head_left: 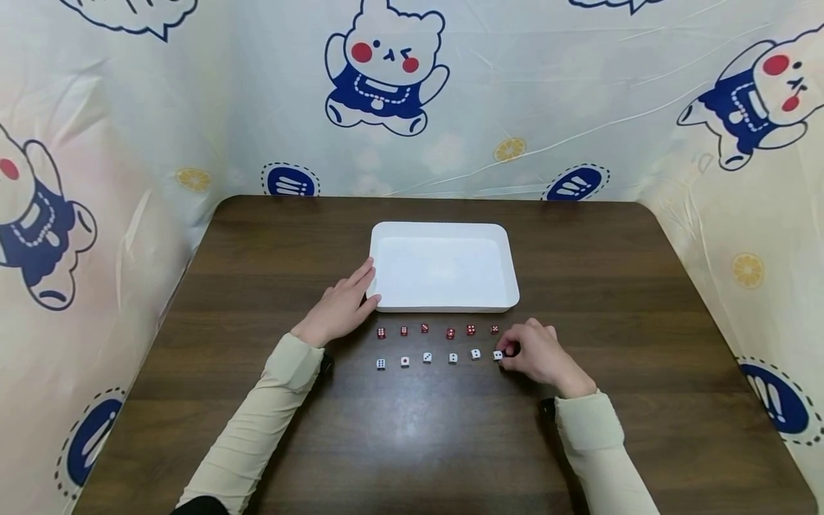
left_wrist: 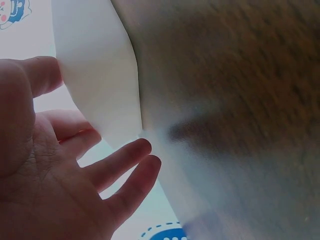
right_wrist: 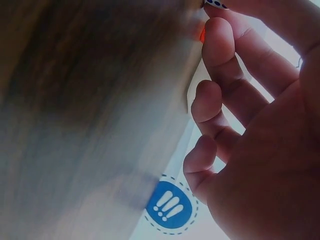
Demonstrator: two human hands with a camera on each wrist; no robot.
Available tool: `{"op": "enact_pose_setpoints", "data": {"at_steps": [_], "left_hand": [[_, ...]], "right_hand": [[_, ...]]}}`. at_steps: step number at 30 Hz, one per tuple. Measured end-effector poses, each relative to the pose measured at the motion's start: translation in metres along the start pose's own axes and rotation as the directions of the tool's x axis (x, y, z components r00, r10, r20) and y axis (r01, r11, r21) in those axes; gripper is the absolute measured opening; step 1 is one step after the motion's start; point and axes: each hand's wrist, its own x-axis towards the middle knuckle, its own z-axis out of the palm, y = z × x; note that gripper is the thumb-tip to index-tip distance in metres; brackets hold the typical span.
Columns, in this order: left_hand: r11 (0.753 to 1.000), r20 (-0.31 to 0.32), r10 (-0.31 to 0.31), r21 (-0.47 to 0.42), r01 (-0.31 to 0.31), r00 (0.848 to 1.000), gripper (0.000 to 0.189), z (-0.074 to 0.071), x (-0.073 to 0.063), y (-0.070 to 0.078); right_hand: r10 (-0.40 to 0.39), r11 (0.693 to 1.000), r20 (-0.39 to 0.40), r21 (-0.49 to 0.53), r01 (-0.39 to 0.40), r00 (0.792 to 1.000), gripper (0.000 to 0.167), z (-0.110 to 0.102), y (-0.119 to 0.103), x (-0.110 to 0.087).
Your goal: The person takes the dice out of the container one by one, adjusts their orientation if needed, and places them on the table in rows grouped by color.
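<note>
My right hand [head_left: 537, 354] pinches a white die [head_left: 498, 355] at the right end of the front row, thumb and index finger on its sides. In the right wrist view, that die [right_wrist: 216, 4] shows only in part at the top edge, and the other fingers are curled. My left hand [head_left: 341, 307] touches the left side of a white rectangular tray [head_left: 444, 304] with extended, spread fingers. Several white dice [head_left: 428, 357] lie in a row before the tray. Behind them runs a row of red dice [head_left: 450, 333], nearer the tray.
The dark wooden table [head_left: 399, 443] carries the tray near its far edge. Around its back and sides hangs a pale curtain [head_left: 502, 86] with cartoon bears and lemon slices.
</note>
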Motion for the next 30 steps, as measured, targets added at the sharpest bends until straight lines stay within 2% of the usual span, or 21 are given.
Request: {"op": "enact_pose_setpoints", "data": {"at_steps": [18,24,30], "left_hand": [[1.000,0.005,-0.007,-0.005,0.007,1.000,0.064,0.000,0.001,0.000],[1.000,-0.003,0.000,0.005,0.000,1.000,0.065,0.001,0.001,-0.001],[1.000,-0.057,0.017,0.020,-0.016,0.998,0.066,0.004,-0.004,-0.009]], "right_hand": [[0.016,1.000,0.011,0.019,-0.017,1.000,0.013,-0.001,0.001,0.002],[0.021,0.998,0.018,0.052,-0.022,1.000,0.016,-0.002,0.006,-0.001],[0.008,0.997,-0.037,0.071,-0.005,0.999,0.012,-0.009,0.017,-0.008]]}}
